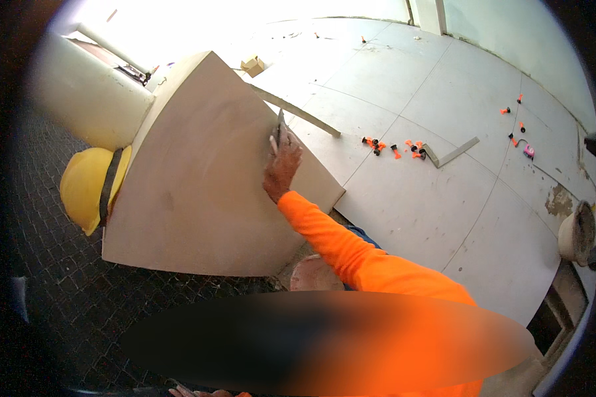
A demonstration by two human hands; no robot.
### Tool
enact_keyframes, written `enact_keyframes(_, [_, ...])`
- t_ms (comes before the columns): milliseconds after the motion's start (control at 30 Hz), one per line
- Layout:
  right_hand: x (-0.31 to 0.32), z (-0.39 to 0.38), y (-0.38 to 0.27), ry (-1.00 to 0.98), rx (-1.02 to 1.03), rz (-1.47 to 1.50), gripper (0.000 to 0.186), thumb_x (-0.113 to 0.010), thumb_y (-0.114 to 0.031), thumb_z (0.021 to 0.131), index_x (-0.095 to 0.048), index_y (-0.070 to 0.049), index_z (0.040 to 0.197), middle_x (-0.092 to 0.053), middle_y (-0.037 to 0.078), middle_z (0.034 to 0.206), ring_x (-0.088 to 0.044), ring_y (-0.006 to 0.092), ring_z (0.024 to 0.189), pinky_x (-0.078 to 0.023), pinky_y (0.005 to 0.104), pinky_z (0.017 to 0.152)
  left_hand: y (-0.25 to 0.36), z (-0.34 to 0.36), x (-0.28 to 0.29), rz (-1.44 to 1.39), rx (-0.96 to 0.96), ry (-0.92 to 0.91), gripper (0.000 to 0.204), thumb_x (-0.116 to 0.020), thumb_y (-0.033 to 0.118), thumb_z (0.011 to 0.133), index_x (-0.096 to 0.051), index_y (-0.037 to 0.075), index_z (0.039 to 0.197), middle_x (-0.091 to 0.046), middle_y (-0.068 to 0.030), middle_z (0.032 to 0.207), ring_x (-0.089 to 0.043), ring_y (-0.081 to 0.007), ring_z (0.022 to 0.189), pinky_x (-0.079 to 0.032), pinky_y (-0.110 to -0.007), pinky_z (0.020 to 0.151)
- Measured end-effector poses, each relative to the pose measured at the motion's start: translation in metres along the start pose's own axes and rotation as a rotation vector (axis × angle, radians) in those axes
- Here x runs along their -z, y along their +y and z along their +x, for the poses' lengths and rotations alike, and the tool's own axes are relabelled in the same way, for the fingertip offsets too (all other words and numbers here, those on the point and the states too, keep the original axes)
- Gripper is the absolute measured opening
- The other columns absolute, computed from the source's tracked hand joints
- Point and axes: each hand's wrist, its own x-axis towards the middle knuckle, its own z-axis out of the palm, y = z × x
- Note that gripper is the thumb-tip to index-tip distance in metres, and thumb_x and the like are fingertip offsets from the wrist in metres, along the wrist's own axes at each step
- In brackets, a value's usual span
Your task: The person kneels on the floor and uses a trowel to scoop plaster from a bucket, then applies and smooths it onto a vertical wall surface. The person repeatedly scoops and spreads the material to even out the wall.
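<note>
A large brownish slab (198, 178) lies tilted before me, its face smeared with a dull film. My right hand (283, 162), at the end of an orange sleeve, is on the slab near its far right edge. Its fingers close round a thin grey blade-like piece (281, 118) whose pointed tip sticks out past them; the rest is covered by the hand. Only some fingers of my left hand (202, 392) show at the lower rim, and whether they hold anything is hidden. A blurred patch covers much of the lower middle.
A yellow hard hat (89, 188) rests against the slab's left side. Beyond its right edge are a long strip (298, 111), a metal square (451, 153) and several orange-and-black tile-levelling clips (375, 145) on pale tiles (444, 198). Buckets stand below the slab (313, 274) and far right (576, 235).
</note>
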Motion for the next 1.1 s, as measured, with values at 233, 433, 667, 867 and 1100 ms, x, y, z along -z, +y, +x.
enact_keyframes(233, [0.009,-0.028,-0.061,-0.137,0.075,0.067,0.057,-0.057,-0.015,0.100,-0.046,-0.023,0.155,-0.045,0.021,0.147,-0.044,0.0405,0.134,-0.034,0.0581,0.112,0.006,0.005,-0.004,-0.041,0.045,0.033,0.028,-0.048,0.007,0.108,-0.069,-0.009,0.116,-0.071,-0.0286,0.119,-0.065,-0.0472,0.121,-0.021,-0.065,0.123])
enact_keyframes(433, [0.017,-0.007,-0.030,-0.006,-0.388,0.348,0.050,-0.049,-0.023,0.107,-0.045,-0.010,0.154,-0.054,0.023,0.136,-0.049,0.0398,0.129,-0.037,0.0513,0.111,0.009,0.015,-0.006,-0.070,-0.034,0.010,0.029,-0.046,0.003,0.107,-0.066,-0.014,0.121,-0.070,-0.0306,0.119,-0.065,-0.0468,0.122,-0.020,-0.062,0.124])
enact_keyframes(667, [-0.002,0.025,-0.069,-0.060,-0.492,0.297,0.054,-0.048,-0.030,0.108,-0.041,-0.004,0.155,-0.053,0.023,0.132,-0.048,0.0398,0.126,-0.037,0.0511,0.109,0.015,0.021,0.002,-0.043,-0.053,-0.096,0.032,-0.042,-0.002,0.106,-0.060,-0.016,0.128,-0.067,-0.0312,0.124,-0.062,-0.0461,0.126,-0.016,-0.062,0.126])
enact_keyframes(867, [-0.001,0.041,-0.117,-0.092,-0.498,0.280,0.060,-0.054,-0.039,0.106,-0.036,-0.008,0.154,-0.047,0.022,0.139,-0.047,0.0410,0.129,-0.040,0.0572,0.107,0.013,0.021,0.004,-0.035,-0.016,-0.146,0.033,-0.041,-0.002,0.106,-0.059,-0.018,0.128,-0.065,-0.0316,0.127,-0.060,-0.0461,0.128,-0.013,-0.063,0.125])
enact_keyframes(1100, [-0.005,0.063,-0.160,-0.059,-0.482,0.307,0.063,-0.057,-0.040,0.104,-0.035,-0.009,0.154,-0.046,0.023,0.140,-0.046,0.0422,0.130,-0.041,0.0593,0.105,0.005,0.017,0.003,-0.070,-0.069,-0.132,0.034,-0.041,-0.001,0.105,-0.058,-0.018,0.129,-0.065,-0.0332,0.126,-0.060,-0.0467,0.129,-0.013,-0.067,0.124])
